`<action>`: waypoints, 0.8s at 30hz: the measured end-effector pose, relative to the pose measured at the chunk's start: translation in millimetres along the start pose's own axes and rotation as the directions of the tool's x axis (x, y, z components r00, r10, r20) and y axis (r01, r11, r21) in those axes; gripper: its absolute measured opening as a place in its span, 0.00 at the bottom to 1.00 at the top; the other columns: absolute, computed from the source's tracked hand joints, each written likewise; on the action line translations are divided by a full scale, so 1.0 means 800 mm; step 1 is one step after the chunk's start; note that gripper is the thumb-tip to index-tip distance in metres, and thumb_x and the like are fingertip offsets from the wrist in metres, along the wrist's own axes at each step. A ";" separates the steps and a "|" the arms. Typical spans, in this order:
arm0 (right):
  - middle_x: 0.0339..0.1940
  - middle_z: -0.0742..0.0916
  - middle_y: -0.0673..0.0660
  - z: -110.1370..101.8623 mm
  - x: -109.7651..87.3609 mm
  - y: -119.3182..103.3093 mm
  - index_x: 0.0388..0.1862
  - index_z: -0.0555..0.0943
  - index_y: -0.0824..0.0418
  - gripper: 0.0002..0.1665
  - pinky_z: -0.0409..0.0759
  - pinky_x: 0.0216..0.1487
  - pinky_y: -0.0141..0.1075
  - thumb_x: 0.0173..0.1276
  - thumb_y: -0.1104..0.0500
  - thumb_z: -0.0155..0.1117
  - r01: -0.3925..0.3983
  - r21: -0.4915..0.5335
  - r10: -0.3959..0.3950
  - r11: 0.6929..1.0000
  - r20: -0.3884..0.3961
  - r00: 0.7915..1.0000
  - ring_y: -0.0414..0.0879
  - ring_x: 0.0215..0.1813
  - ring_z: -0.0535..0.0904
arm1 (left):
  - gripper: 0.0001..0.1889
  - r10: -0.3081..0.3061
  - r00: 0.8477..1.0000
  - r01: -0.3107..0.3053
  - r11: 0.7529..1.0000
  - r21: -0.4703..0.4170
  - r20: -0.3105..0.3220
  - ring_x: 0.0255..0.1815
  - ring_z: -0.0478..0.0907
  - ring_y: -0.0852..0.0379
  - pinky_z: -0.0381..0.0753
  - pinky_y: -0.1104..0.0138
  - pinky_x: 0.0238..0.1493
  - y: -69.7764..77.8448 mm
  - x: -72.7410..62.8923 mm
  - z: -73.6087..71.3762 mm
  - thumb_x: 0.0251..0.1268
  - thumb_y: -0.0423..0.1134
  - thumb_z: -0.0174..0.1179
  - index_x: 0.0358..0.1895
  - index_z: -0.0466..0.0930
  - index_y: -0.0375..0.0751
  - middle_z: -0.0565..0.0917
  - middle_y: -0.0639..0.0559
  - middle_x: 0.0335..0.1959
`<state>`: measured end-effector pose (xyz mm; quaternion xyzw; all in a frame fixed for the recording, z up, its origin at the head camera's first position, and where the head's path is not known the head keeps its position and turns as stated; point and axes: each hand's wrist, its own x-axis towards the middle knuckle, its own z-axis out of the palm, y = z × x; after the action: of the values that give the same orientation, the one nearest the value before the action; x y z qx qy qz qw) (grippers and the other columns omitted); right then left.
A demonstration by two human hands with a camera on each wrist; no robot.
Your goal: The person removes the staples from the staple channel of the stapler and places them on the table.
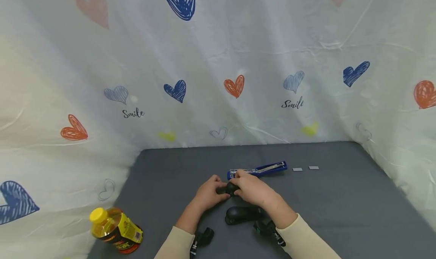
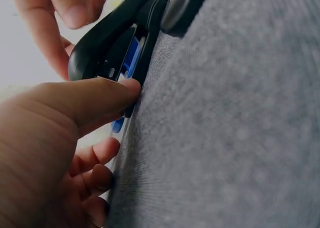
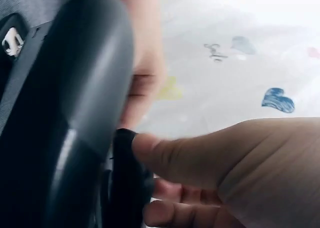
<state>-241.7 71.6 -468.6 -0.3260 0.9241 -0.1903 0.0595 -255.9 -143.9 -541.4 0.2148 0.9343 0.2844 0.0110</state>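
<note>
Both hands are on a small black stapler (image 1: 232, 189) near the middle of the table. My left hand (image 1: 208, 194) pinches its base end; in the left wrist view the thumb (image 2: 112, 94) lies across that end, other fingers curled below. From the opposite side my right hand (image 1: 253, 189) grips the top arm between thumb (image 3: 165, 150) and fingers. Between the arm and base a gap shows in the left wrist view. A second black stapler (image 1: 242, 215) lies nearer me, below the right hand. Just behind the hands, a blue stapler (image 1: 272, 169) lies spread open, its metal channel showing.
Two small pale strips (image 1: 297, 169) lie right of the blue stapler. A bottle with a yellow cap (image 1: 117, 230) stands at the table's left edge. Behind the grey table (image 1: 340, 198) hangs a white curtain printed with hearts. Black wrist cameras sit under both forearms.
</note>
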 end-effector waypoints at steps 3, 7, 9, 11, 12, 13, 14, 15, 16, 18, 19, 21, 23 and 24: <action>0.47 0.75 0.54 0.006 0.001 0.000 0.67 0.81 0.62 0.25 0.76 0.36 0.36 0.72 0.61 0.70 -0.016 -0.048 0.016 0.999 -0.003 1.000 0.41 0.36 0.74 | 0.21 0.008 1.000 -0.009 1.000 -0.003 -0.009 0.33 0.68 0.59 0.69 0.64 0.35 0.005 -0.001 0.001 0.64 0.48 0.73 0.58 0.88 0.46 0.72 0.56 0.43; 0.48 0.78 0.55 0.011 0.004 0.000 0.64 0.82 0.62 0.24 0.78 0.37 0.37 0.70 0.61 0.71 -0.018 -0.082 0.016 0.996 -0.025 1.000 0.44 0.39 0.78 | 0.20 0.021 1.000 -0.021 1.000 0.007 -0.017 0.32 0.67 0.59 0.69 0.64 0.34 0.010 -0.003 -0.001 0.64 0.47 0.73 0.58 0.88 0.48 0.72 0.55 0.41; 0.48 0.80 0.56 0.014 0.006 0.000 0.63 0.83 0.62 0.23 0.79 0.38 0.38 0.70 0.60 0.72 -0.012 -0.095 0.009 0.995 -0.036 0.999 0.46 0.41 0.80 | 0.19 0.010 1.000 -0.010 1.000 0.013 -0.011 0.32 0.67 0.60 0.69 0.64 0.35 0.011 -0.005 -0.001 0.65 0.47 0.72 0.58 0.89 0.48 0.72 0.56 0.41; 0.49 0.81 0.56 0.016 0.007 0.002 0.61 0.84 0.61 0.22 0.80 0.40 0.39 0.70 0.59 0.72 -0.004 -0.105 -0.002 0.994 -0.055 0.999 0.47 0.43 0.81 | 0.19 0.003 1.000 -0.003 1.000 0.022 -0.006 0.32 0.67 0.60 0.69 0.64 0.35 0.012 -0.004 -0.001 0.65 0.48 0.72 0.57 0.89 0.48 0.71 0.56 0.40; 0.49 0.81 0.56 0.017 0.007 0.003 0.60 0.84 0.61 0.21 0.80 0.40 0.39 0.69 0.59 0.73 -0.001 -0.106 -0.006 0.994 -0.064 0.998 0.47 0.44 0.81 | 0.19 -0.002 1.000 0.002 1.000 0.020 -0.003 0.32 0.67 0.60 0.69 0.64 0.35 0.012 -0.004 -0.001 0.65 0.48 0.72 0.57 0.89 0.48 0.71 0.57 0.40; 0.48 0.82 0.55 0.018 0.007 0.004 0.59 0.85 0.60 0.20 0.80 0.41 0.39 0.69 0.59 0.73 0.001 -0.103 -0.008 0.995 -0.071 0.997 0.47 0.44 0.81 | 0.19 -0.005 1.000 0.005 1.000 0.016 -0.001 0.32 0.67 0.60 0.69 0.64 0.36 0.012 -0.004 -0.001 0.65 0.48 0.72 0.57 0.89 0.48 0.71 0.57 0.40; 0.48 0.82 0.54 0.018 0.008 0.005 0.59 0.85 0.60 0.20 0.80 0.42 0.40 0.69 0.59 0.73 0.002 -0.097 -0.010 0.995 -0.077 0.997 0.47 0.45 0.81 | 0.19 -0.008 1.000 0.008 1.000 0.013 0.001 0.32 0.67 0.60 0.69 0.64 0.36 0.012 -0.004 -0.001 0.65 0.48 0.72 0.58 0.89 0.48 0.71 0.57 0.40; 0.48 0.82 0.54 0.018 0.008 0.006 0.58 0.85 0.59 0.19 0.81 0.43 0.40 0.69 0.59 0.73 0.004 -0.090 -0.012 0.996 -0.084 0.996 0.47 0.45 0.81 | 0.19 -0.008 1.000 0.008 1.000 0.010 0.000 0.32 0.67 0.60 0.69 0.64 0.36 0.012 -0.003 0.000 0.65 0.48 0.72 0.57 0.89 0.48 0.71 0.57 0.40; 0.47 0.82 0.53 0.019 0.007 0.007 0.57 0.85 0.59 0.19 0.81 0.43 0.40 0.69 0.59 0.73 0.007 -0.085 -0.014 0.996 -0.087 0.996 0.46 0.45 0.81 | 0.19 -0.008 1.000 0.008 1.000 0.003 0.002 0.32 0.67 0.60 0.69 0.64 0.35 0.011 -0.004 0.000 0.65 0.47 0.72 0.57 0.89 0.48 0.71 0.57 0.40; 0.46 0.81 0.52 0.019 0.007 0.008 0.57 0.85 0.58 0.18 0.81 0.43 0.39 0.69 0.60 0.73 0.010 -0.069 -0.017 0.998 -0.090 0.996 0.46 0.44 0.81 | 0.19 -0.011 1.000 0.011 1.000 -0.008 0.004 0.32 0.67 0.60 0.68 0.64 0.35 0.010 -0.005 0.001 0.66 0.47 0.72 0.57 0.89 0.49 0.71 0.58 0.39; 0.46 0.81 0.52 0.020 0.007 0.008 0.56 0.85 0.58 0.18 0.81 0.43 0.39 0.69 0.60 0.73 0.012 -0.068 -0.019 0.998 -0.091 0.996 0.45 0.44 0.81 | 0.19 -0.009 1.000 0.009 1.000 -0.010 0.002 0.31 0.67 0.60 0.68 0.65 0.35 0.010 -0.005 0.001 0.66 0.47 0.72 0.57 0.89 0.49 0.71 0.58 0.39; 0.45 0.81 0.52 0.019 0.007 0.009 0.56 0.85 0.58 0.18 0.80 0.43 0.39 0.69 0.60 0.73 0.016 -0.062 -0.021 0.998 -0.093 0.995 0.45 0.43 0.81 | 0.19 -0.006 1.000 0.006 1.000 -0.015 -0.001 0.31 0.66 0.60 0.68 0.65 0.34 0.010 -0.005 0.001 0.66 0.47 0.72 0.57 0.89 0.49 0.70 0.58 0.39; 0.45 0.81 0.52 0.019 0.007 0.009 0.56 0.85 0.58 0.17 0.80 0.42 0.39 0.69 0.60 0.73 0.017 -0.056 -0.022 0.998 -0.094 0.995 0.45 0.43 0.80 | 0.19 -0.001 1.000 0.001 1.000 -0.015 -0.005 0.31 0.66 0.60 0.67 0.65 0.34 0.010 -0.005 0.001 0.65 0.47 0.72 0.58 0.88 0.49 0.70 0.58 0.38; 0.46 0.81 0.52 0.019 0.006 0.009 0.56 0.85 0.58 0.17 0.80 0.43 0.39 0.69 0.61 0.73 0.016 -0.053 -0.021 0.998 -0.096 0.995 0.45 0.43 0.81 | 0.19 0.002 1.000 -0.002 1.000 -0.013 -0.006 0.31 0.65 0.60 0.67 0.65 0.34 0.010 -0.005 0.001 0.65 0.47 0.72 0.58 0.88 0.49 0.70 0.58 0.38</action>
<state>-246.6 69.2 -485.3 -0.3264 0.9275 -0.1820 0.0046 -249.4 -139.4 -538.0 0.2149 0.9321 0.2913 0.0095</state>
